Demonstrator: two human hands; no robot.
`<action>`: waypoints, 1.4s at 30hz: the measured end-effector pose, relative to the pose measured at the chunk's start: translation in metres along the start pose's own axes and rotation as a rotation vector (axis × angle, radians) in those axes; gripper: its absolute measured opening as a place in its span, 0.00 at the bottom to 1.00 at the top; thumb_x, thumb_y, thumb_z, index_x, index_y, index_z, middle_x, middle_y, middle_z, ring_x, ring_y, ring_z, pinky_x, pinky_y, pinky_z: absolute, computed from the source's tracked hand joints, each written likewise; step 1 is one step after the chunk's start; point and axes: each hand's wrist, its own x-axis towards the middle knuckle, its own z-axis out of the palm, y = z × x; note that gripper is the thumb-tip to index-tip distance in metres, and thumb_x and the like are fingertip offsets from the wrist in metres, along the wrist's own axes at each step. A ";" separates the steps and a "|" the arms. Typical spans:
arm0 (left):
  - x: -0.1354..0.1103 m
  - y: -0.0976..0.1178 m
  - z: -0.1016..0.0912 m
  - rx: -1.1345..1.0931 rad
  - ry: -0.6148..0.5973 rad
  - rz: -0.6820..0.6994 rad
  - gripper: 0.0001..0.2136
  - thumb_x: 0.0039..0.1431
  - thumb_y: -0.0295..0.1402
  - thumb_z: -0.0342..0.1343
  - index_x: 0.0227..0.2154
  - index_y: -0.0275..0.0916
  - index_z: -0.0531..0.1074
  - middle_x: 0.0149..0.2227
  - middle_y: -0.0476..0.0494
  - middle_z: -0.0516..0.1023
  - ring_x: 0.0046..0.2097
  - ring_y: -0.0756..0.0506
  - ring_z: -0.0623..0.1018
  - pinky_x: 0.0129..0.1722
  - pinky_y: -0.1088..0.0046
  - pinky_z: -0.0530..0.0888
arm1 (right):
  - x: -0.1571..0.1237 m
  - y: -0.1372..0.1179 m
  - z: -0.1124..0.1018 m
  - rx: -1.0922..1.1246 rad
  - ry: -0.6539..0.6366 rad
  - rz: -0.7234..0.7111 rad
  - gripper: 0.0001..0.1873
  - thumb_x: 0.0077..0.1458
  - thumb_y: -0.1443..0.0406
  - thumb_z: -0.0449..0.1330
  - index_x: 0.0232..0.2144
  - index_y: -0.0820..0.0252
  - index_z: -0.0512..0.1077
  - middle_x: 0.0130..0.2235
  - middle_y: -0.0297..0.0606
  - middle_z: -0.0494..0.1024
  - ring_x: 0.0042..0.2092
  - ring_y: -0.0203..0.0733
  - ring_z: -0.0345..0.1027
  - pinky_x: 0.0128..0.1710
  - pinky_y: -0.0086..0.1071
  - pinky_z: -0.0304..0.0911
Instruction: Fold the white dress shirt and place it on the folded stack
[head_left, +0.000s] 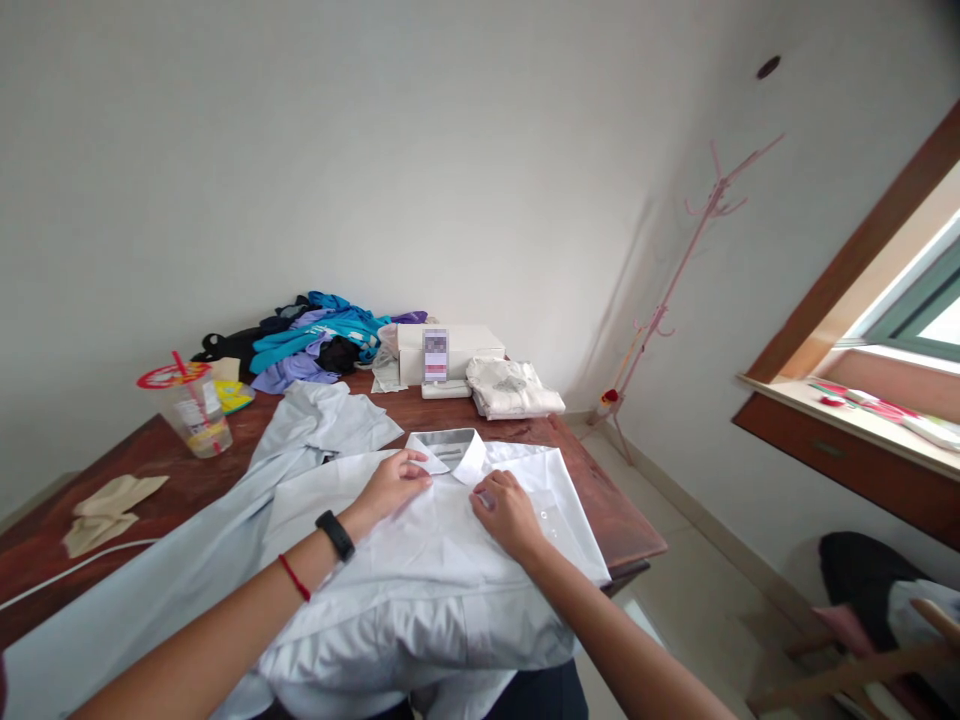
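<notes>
A white collared shirt (450, 550) lies front up on the table before me, its collar (472, 460) pointing away and its lower part bunched at the table's near edge. My left hand (394, 485), with a black band and a red cord on the wrist, is at the left side of the collar, fingers bent and closed on the cloth there. Just below the collar's right side, my right hand (506, 508) has its fingers curled on the shirt front. The cloth right at the fingertips is partly hidden. A light blue garment (292, 455) spreads out under and left of the shirt.
On the wooden table (600, 500) are a plastic cup with straw (196, 412), a beige cloth (112, 510), a clothes heap (322, 335), a white box (472, 345) with a phone (435, 355) before it, and folded white clothing (514, 388). A pink coat rack (675, 290) stands right.
</notes>
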 end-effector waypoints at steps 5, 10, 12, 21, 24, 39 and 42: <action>-0.012 0.017 0.006 0.343 0.025 0.128 0.17 0.53 0.30 0.62 0.47 0.43 0.74 0.39 0.41 0.78 0.47 0.35 0.77 0.48 0.58 0.70 | 0.002 0.001 -0.002 -0.002 -0.032 0.020 0.08 0.61 0.65 0.61 0.33 0.56 0.81 0.38 0.39 0.76 0.44 0.44 0.68 0.48 0.32 0.62; -0.011 0.035 0.032 0.699 0.035 0.340 0.16 0.60 0.24 0.53 0.49 0.43 0.73 0.49 0.36 0.72 0.51 0.35 0.72 0.49 0.57 0.69 | 0.002 0.001 -0.003 -0.016 -0.026 0.037 0.07 0.62 0.64 0.61 0.35 0.57 0.80 0.39 0.40 0.76 0.45 0.44 0.67 0.48 0.32 0.61; -0.006 0.039 0.040 0.892 0.040 0.472 0.18 0.62 0.20 0.49 0.51 0.41 0.72 0.52 0.35 0.70 0.52 0.36 0.72 0.47 0.59 0.70 | 0.003 0.001 -0.002 -0.034 -0.016 0.076 0.08 0.63 0.63 0.60 0.36 0.57 0.78 0.39 0.40 0.76 0.45 0.45 0.67 0.49 0.33 0.60; 0.011 0.043 0.044 1.002 -0.085 0.733 0.10 0.70 0.27 0.48 0.48 0.43 0.72 0.59 0.40 0.70 0.57 0.38 0.69 0.52 0.60 0.65 | 0.016 0.009 0.000 -0.036 -0.114 0.142 0.07 0.61 0.64 0.58 0.36 0.59 0.76 0.38 0.40 0.77 0.42 0.44 0.68 0.44 0.32 0.58; 0.016 0.040 0.049 1.006 -0.094 0.740 0.09 0.70 0.27 0.49 0.46 0.42 0.72 0.56 0.40 0.72 0.53 0.39 0.71 0.49 0.62 0.66 | 0.018 0.013 -0.004 -0.032 -0.138 0.130 0.06 0.59 0.63 0.61 0.36 0.59 0.76 0.37 0.39 0.77 0.41 0.43 0.68 0.43 0.32 0.58; 0.023 0.033 0.051 0.874 -0.022 0.591 0.10 0.67 0.30 0.51 0.49 0.38 0.71 0.42 0.37 0.78 0.47 0.36 0.75 0.47 0.59 0.64 | 0.035 0.029 -0.027 -0.071 -0.396 0.163 0.15 0.53 0.53 0.67 0.32 0.57 0.76 0.32 0.37 0.78 0.34 0.41 0.69 0.33 0.30 0.54; 0.026 0.032 0.050 0.828 -0.058 0.602 0.12 0.68 0.31 0.51 0.51 0.39 0.71 0.42 0.38 0.80 0.46 0.37 0.76 0.49 0.58 0.64 | 0.043 0.035 -0.032 -0.056 -0.451 0.141 0.13 0.54 0.54 0.67 0.28 0.57 0.77 0.28 0.34 0.78 0.30 0.39 0.68 0.29 0.29 0.51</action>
